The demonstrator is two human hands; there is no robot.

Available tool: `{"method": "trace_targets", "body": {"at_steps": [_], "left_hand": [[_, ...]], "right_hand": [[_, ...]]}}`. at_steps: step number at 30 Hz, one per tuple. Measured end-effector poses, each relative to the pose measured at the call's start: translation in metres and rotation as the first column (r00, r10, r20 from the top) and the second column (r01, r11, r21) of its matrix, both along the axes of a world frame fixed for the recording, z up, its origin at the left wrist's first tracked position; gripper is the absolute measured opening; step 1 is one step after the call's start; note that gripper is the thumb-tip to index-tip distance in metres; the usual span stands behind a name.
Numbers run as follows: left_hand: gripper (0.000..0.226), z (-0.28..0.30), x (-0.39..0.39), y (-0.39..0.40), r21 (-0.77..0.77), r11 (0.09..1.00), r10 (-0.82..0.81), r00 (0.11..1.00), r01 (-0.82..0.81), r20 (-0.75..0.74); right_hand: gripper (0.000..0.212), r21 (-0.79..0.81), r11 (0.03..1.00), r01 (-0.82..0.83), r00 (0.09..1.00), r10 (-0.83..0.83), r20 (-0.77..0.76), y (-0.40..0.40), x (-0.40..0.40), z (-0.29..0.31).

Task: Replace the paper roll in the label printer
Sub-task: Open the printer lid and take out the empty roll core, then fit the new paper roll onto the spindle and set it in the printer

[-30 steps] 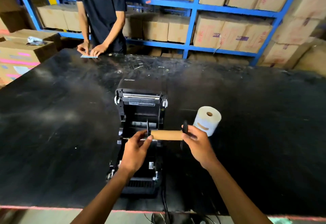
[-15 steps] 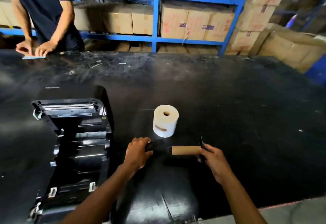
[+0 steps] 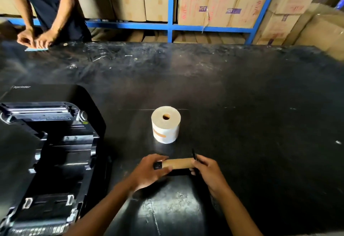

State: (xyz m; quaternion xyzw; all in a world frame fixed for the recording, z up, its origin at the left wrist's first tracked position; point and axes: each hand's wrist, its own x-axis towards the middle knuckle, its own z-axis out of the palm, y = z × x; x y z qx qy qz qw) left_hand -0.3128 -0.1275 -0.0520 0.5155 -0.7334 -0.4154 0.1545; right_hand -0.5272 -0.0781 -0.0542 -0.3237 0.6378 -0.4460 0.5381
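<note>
The black label printer (image 3: 50,154) stands open at the left of the black table (image 3: 242,124), its roll bay bare. A full white label roll (image 3: 165,125) stands on end in the table's middle. Just in front of it I hold an empty brown cardboard core (image 3: 178,163) on its black spindle, lying level. My left hand (image 3: 150,172) grips the spindle's left end at the core. My right hand (image 3: 208,170) holds the right end, where a thin black guide disc (image 3: 194,155) sticks up.
A person in dark clothes stands at the far left edge, both hands (image 3: 35,38) on a small blue card (image 3: 36,49). Blue shelving (image 3: 170,25) loaded with cardboard boxes (image 3: 221,7) runs behind the table, with more boxes stacked at the far right.
The core on its spindle came out of the printer and moved right, in front of the white roll. My left hand slid back along the spindle to the core's left end.
</note>
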Motion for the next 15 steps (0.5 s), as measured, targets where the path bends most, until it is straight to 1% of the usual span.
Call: {"method": "trace_targets", "body": {"at_steps": [1,3,5,7,9,10,11,12,13,15], "left_hand": [[0.037,0.003,0.000,0.004,0.010,0.999,-0.049,0.999,0.049,0.008],[0.031,0.011,0.005,0.004,0.021,0.996,-0.084,0.996,0.083,0.015],[0.028,0.022,0.019,-0.005,0.023,0.998,-0.067,0.997,0.067,0.037],[0.027,0.034,0.039,-0.018,-0.041,0.999,-0.020,0.996,0.024,0.090],[0.026,0.040,0.057,-0.030,-0.194,0.977,0.116,0.982,-0.086,0.151],[0.026,0.041,0.063,-0.032,-0.251,0.956,0.196,0.967,-0.152,0.160],[0.027,0.039,0.065,-0.031,-0.273,0.939,0.253,0.957,-0.208,0.143],[0.028,0.036,0.062,-0.028,-0.267,0.936,0.271,0.955,-0.231,0.124],[0.029,0.031,0.055,-0.023,-0.245,0.946,0.247,0.962,-0.213,0.119],[0.032,0.018,0.037,-0.014,-0.180,0.978,0.137,0.980,-0.109,0.148]], "right_hand": [[0.020,-0.001,1.000,-0.026,1.000,0.026,0.013,-0.001,0.001,0.000],[0.020,0.005,0.998,-0.060,0.998,0.060,0.038,-0.002,-0.001,0.000],[0.021,0.017,1.000,0.005,0.998,-0.006,0.069,-0.003,-0.010,-0.001],[0.021,0.029,0.993,0.118,0.991,-0.120,0.065,-0.003,-0.026,-0.001],[0.022,0.022,0.985,0.170,0.985,-0.170,-0.021,0.000,-0.045,0.001],[0.023,0.009,0.986,0.169,0.982,-0.167,-0.088,0.002,-0.052,0.001],[0.024,-0.007,0.988,0.154,0.976,-0.153,-0.157,0.004,-0.055,0.001],[0.024,-0.019,0.992,0.128,0.967,-0.129,-0.221,0.006,-0.053,0.000],[0.025,-0.026,0.995,0.096,0.957,-0.100,-0.271,0.008,-0.048,0.000],[0.028,-0.016,0.999,0.030,0.947,-0.034,-0.319,0.010,-0.029,-0.003]]}}
